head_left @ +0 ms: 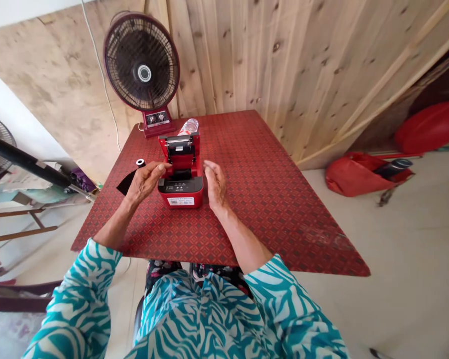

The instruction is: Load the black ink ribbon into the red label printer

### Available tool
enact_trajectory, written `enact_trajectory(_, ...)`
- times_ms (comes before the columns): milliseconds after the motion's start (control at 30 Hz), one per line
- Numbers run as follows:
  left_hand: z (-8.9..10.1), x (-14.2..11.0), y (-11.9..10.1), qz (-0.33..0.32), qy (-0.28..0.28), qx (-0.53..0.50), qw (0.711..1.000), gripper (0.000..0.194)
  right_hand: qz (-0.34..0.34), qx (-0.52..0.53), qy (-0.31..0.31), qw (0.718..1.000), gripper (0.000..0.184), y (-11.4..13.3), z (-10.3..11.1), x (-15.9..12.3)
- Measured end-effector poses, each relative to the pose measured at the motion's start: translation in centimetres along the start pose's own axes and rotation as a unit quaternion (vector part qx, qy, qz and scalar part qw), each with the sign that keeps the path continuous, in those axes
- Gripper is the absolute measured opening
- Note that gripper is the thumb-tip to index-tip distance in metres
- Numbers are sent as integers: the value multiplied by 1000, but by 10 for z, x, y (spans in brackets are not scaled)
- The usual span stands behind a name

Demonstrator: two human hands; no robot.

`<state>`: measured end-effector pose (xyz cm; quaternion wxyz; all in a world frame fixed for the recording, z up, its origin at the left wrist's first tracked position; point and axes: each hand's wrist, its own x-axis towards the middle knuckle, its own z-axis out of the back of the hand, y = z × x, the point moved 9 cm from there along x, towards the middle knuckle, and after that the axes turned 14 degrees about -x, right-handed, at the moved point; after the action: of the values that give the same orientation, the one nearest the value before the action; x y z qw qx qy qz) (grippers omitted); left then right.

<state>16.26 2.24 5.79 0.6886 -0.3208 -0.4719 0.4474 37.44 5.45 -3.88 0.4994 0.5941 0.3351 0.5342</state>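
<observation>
A small red and black label printer (180, 187) stands on the table with its lid (178, 145) raised. Inside the bay, a dark roller or roll (181, 174) shows; I cannot tell which. My left hand (145, 180) is closed at the printer's left edge, its fingertips touching the side of the opening. On the printer's other side is my right hand (216, 183), fingers slightly bent and apart, with nothing seen in it. Behind my left wrist lies a black roll with a white core (140, 163), its loose black strip (124, 183) partly covered by my hand.
The red patterned table (269, 199) also bears a dark red fan (144, 70) at the back left and a clear plastic bottle (189, 125) behind the printer. A red bag (353, 174) sits on the floor to the right. Wood panels (254, 65) stand behind.
</observation>
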Motion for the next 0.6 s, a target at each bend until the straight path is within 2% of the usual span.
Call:
enact_trajectory(100, -5, -17, 7, -11, -18, -41, 999, 54, 153, -100, 25, 983, 36, 51, 5, -12)
enact_trajectory(200, -16, -22, 10, -37, -4, -48, 998, 51, 227, -190, 59, 953, 34, 76, -3, -26)
enact_trajectory(333, -19, -23, 13, -53, -10, -52, 997, 49, 256, -246, 84, 931, 29, 82, -17, -35)
enact_trajectory(467, -20, -24, 18, -59, -22, -70, 996, 49, 249, -267, 66, 929, 17, 81, -18, -34)
enact_trajectory(600, -15, -23, 16, -62, -40, -78, 994, 48, 262, -268, 60, 925, 19, 87, -18, -36)
